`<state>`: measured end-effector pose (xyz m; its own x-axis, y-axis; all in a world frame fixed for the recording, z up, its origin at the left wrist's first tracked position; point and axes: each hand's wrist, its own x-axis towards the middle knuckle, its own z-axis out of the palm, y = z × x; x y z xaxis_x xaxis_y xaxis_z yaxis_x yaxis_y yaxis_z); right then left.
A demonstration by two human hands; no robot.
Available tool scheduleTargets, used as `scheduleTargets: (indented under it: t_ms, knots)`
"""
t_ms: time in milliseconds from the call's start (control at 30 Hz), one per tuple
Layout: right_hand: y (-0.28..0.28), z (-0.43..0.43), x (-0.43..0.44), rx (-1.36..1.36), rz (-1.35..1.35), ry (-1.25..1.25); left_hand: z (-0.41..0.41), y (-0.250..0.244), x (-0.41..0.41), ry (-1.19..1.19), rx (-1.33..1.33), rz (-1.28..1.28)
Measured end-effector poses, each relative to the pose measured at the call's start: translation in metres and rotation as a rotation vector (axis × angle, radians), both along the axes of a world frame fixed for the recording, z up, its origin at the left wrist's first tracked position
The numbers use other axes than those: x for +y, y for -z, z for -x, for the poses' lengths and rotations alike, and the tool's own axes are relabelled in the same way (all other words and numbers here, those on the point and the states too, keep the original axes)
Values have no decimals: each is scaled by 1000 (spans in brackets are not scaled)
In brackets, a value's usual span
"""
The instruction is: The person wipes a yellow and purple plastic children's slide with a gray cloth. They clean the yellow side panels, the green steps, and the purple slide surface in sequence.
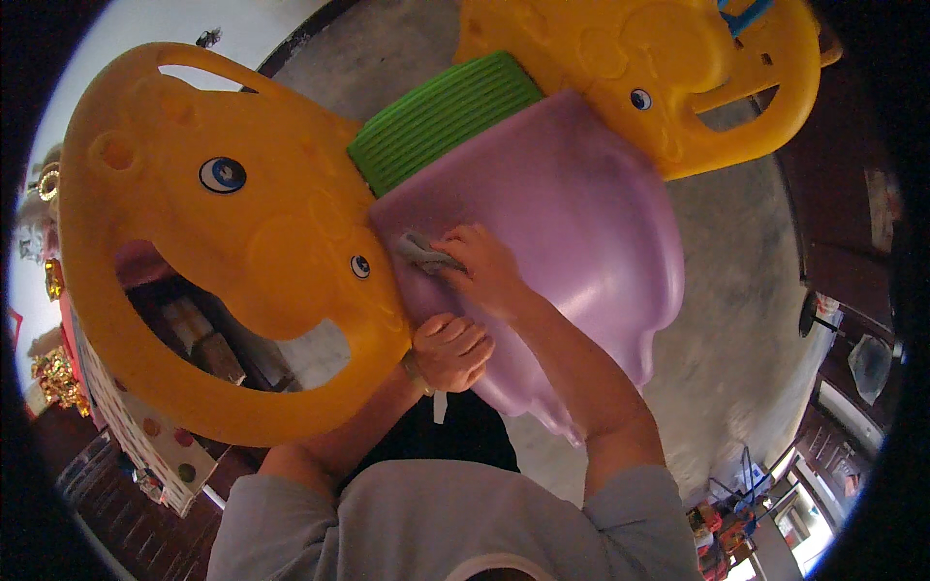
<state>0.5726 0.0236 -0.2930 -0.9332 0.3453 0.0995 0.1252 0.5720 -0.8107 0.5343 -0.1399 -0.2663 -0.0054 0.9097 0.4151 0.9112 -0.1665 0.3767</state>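
A large plastic children's play piece is before me. Its smooth, curved purple panel (581, 196) has a wavy lower edge. My right hand (483, 269) presses a bunched grey cloth (429, 254) on that panel, close to where it meets the yellow plastic side panel (174, 240) with eye stickers. Lower down, my left hand (452, 352) is curled into a loose fist beside the yellow panel's edge. I see nothing in its fingers, though their inner side is hidden. A band circles the left wrist, and part of that forearm is behind the yellow panel.
A green ribbed plastic part (443, 120) joins the purple panel to a second yellow side panel (581, 43) at the top. Grey concrete floor (741, 290) lies around. A patterned cloth-covered table (156, 436) stands at left, and assorted items (726, 530) sit at lower right.
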Motion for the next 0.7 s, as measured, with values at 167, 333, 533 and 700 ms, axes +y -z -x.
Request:
scheduleTargets:
  t_ms: [167, 333, 533, 700]
  knots:
    - [-14, -3, -3, -69, 37, 55, 0, -1, 3, 8, -1, -37]
    - [-4, 39, 1, -7, -301, -11, -1, 5, -1, 2, -7, -31]
    - [18, 75, 3, 75, -546, -30, -1, 1, 1, 8, 15, -20]
    - [9, 76, -4, 37, -476, 3, 2, -2, -2, 15, 21, 43]
